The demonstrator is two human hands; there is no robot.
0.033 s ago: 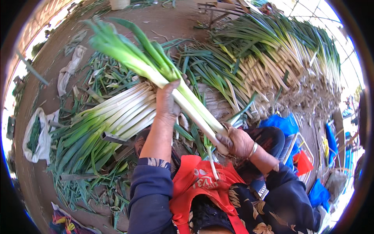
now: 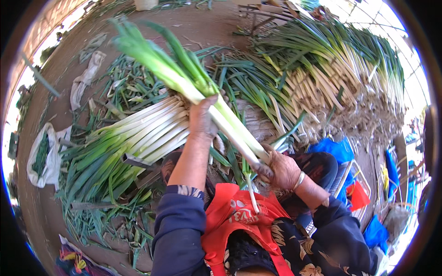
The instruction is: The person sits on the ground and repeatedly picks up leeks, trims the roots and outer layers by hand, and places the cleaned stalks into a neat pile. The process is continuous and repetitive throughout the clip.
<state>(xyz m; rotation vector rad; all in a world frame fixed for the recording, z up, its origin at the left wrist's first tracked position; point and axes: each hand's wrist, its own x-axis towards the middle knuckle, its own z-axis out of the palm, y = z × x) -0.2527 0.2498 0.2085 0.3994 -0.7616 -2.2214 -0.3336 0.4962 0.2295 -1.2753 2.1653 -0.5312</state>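
My left hand [image 2: 202,117] is closed round two long leeks [image 2: 232,131] near where white stalk turns green, their leafy tops angled up to the upper left. My right hand [image 2: 281,168] grips their root ends at the lower right. Below the root ends, a thin pale stalk [image 2: 252,198] hangs over my red apron [image 2: 223,209]. Left of my hands, a neat row of cleaned leeks [image 2: 147,129] lies with white ends toward the centre.
Untrimmed leeks with roots [image 2: 331,87] are heaped at upper right. Cut leaves [image 2: 124,69] litter the ground. White sacking [image 2: 37,165] lies at left, a pale container [image 2: 146,4] at the top. Blue plastic [image 2: 329,149] and a red item [image 2: 357,195] sit at right beside a metal frame.
The leeks appear slightly shifted right, along with much of the background, as the view has moved a little. My right fingers sit a little differently on the root ends.
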